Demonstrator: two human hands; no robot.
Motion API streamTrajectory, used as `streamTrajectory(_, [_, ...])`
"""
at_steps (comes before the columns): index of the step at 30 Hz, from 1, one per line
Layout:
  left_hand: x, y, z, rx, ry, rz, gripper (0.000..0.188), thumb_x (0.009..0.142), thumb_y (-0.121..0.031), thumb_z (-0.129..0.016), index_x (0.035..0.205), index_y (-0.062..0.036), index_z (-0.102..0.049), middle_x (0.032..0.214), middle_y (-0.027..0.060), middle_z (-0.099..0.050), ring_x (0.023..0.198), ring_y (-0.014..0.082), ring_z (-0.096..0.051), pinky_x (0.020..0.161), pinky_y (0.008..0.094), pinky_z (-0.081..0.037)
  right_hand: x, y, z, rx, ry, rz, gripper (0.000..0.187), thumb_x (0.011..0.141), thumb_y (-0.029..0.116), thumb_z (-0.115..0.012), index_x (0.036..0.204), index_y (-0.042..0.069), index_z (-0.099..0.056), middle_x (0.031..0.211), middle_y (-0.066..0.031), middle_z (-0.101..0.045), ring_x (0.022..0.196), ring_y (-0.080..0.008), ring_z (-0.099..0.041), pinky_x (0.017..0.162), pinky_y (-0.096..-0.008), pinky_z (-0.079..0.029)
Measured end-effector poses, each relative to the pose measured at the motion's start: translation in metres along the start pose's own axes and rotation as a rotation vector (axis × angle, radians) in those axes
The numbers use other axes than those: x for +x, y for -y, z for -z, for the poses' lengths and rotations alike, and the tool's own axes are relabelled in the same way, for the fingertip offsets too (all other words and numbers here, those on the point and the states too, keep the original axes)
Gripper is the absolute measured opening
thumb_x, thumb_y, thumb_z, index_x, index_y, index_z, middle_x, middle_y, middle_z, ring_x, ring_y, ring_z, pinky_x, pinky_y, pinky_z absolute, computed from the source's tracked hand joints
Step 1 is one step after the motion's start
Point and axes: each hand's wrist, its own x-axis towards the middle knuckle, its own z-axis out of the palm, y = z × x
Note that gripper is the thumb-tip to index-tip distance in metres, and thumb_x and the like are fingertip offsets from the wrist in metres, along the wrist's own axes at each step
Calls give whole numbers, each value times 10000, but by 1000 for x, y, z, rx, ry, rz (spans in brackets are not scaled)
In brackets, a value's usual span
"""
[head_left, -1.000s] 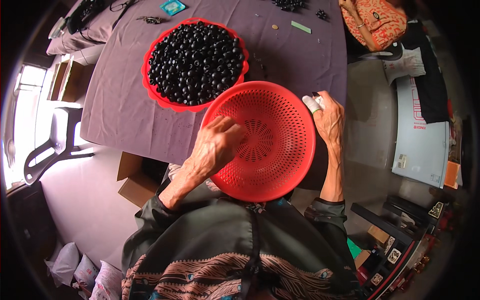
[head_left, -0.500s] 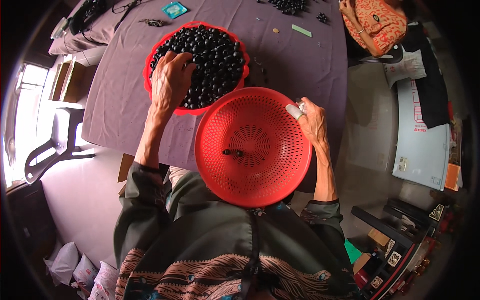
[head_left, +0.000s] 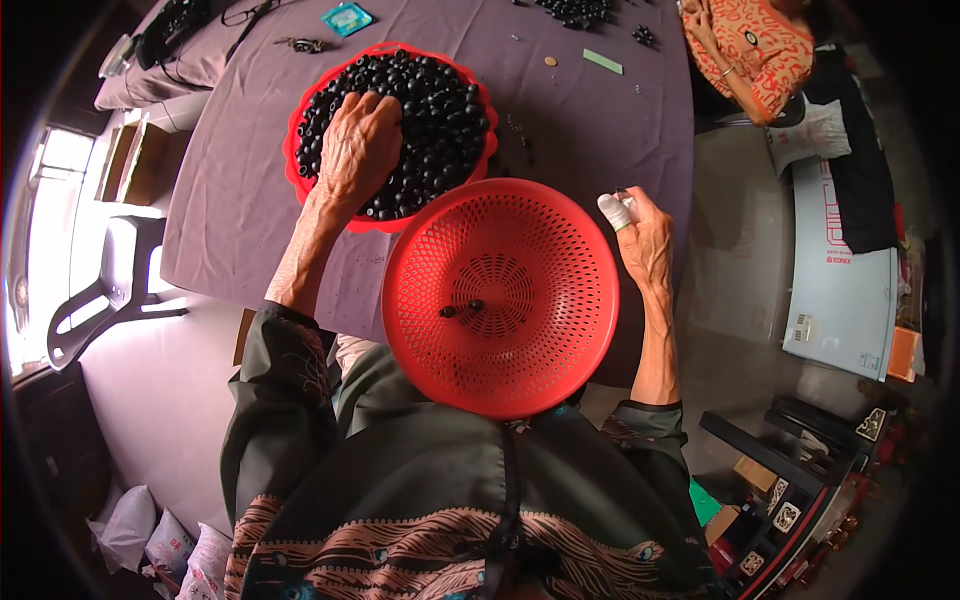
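Note:
A red scalloped bowl [head_left: 294, 172] on the table is heaped with small round black beads [head_left: 440, 130], some showing holes. Over the heap is my left hand [head_left: 360, 145], its fingers curled down among the beads and their tips hidden. A red perforated colander [head_left: 560, 345] rests against my lap and the table edge, with 2 black pieces [head_left: 462, 309] lying in it. Just beyond its right rim, my right hand [head_left: 645, 235] is closed in a pinch, a white cover [head_left: 614, 211] on its thumb. What it pinches is too small to tell.
A purple cloth covers the table [head_left: 250, 210]. More black beads [head_left: 575, 10], a pale green strip [head_left: 603, 61] and a blue packet [head_left: 347, 19] lie farther off. Another person in an orange patterned top [head_left: 765, 55] sits at the far right.
My left hand has moved slightly right over the beads, its fingers curling in. My right hand has come off the colander's rim, a little to the right. The colander has shifted slightly left.

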Motion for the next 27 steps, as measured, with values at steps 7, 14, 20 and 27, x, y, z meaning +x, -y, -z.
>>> streamTrajectory(7, [0, -6, 19, -348, -89, 148, 204, 753, -50, -575, 955, -35, -596, 759, 90, -575, 705, 235, -576, 676, 339, -482, -4, 35, 13, -59, -60, 98, 282, 833, 298, -610, 850, 22, -556, 594, -97, -542, 492, -164, -492, 502, -305, -413])
streamTrajectory(14, [-30, -53, 30, -2287, 91, 653, 173, 845, -58, -529, 1008, 3, -533, 884, 93, -594, 779, 169, -593, 747, 323, -504, 1, 93, -3, 244, 166, 258, 300, 835, 326, -602, 830, 32, -546, 624, -98, -559, 554, -190, -565, 530, -309, -432])
streamTrajectory(20, [-45, -99, 28, -2440, 71, 743, 216, 844, -107, -555, 1045, -27, -545, 924, 64, -605, 836, 175, -582, 796, 323, -472, 9, 106, -20, 199, 174, 346, 348, 776, 364, -650, 769, 39, -525, 605, -109, -572, 554, -287, -591, 501, -358, -462])
streamTrajectory(27, [-51, -117, 32, -2469, 88, 879, 199, 844, -106, -559, 1037, -64, -547, 927, 18, -592, 847, 155, -579, 810, 328, -455, 10, 120, -19, 153, 187, 373, 491, 693, 472, -684, 735, 12, -518, 556, -112, -518, 473, -223, -518, 472, -340, -418])
